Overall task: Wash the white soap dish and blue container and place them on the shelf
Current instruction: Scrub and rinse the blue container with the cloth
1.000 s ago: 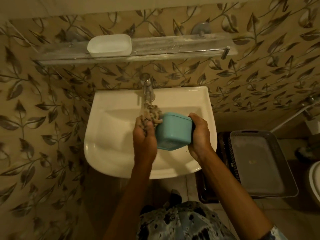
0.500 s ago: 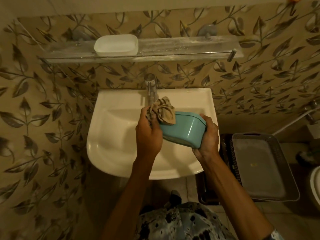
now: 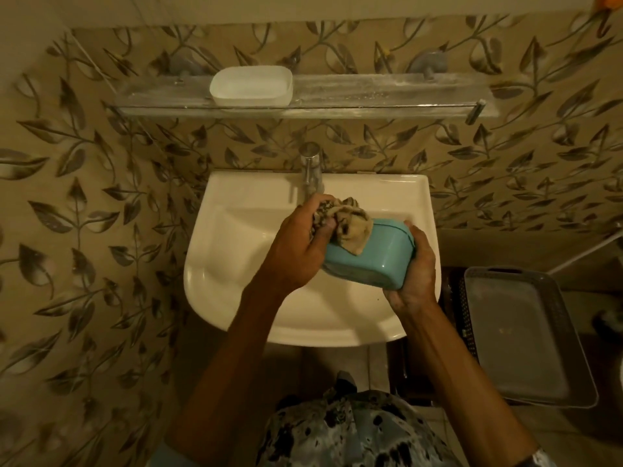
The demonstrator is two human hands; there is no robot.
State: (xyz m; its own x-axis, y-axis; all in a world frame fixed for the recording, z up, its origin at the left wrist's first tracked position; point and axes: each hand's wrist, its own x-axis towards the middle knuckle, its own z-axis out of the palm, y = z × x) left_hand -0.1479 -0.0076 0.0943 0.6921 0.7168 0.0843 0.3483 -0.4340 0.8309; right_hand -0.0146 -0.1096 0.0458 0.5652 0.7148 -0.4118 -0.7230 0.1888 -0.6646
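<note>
Sitting on the left half of the glass shelf (image 3: 371,94), the white soap dish (image 3: 251,85) rests open side up against the leaf-patterned wall. Below it hangs the white sink (image 3: 229,264), with the tap (image 3: 312,171) at its back edge. Over the basin, the left hand (image 3: 296,254) curls its fingers tightly round a bunched, patterned cloth (image 3: 350,227) – the cloth lies on the top edge of the blue container (image 3: 371,264). The container is held tilted above the sink, its right end cupped by the right hand (image 3: 416,271), fingers wrapped over the far rim and pressed together. Further right, on the floor, a grey basket (image 3: 515,338) stands beside the sink.
</note>
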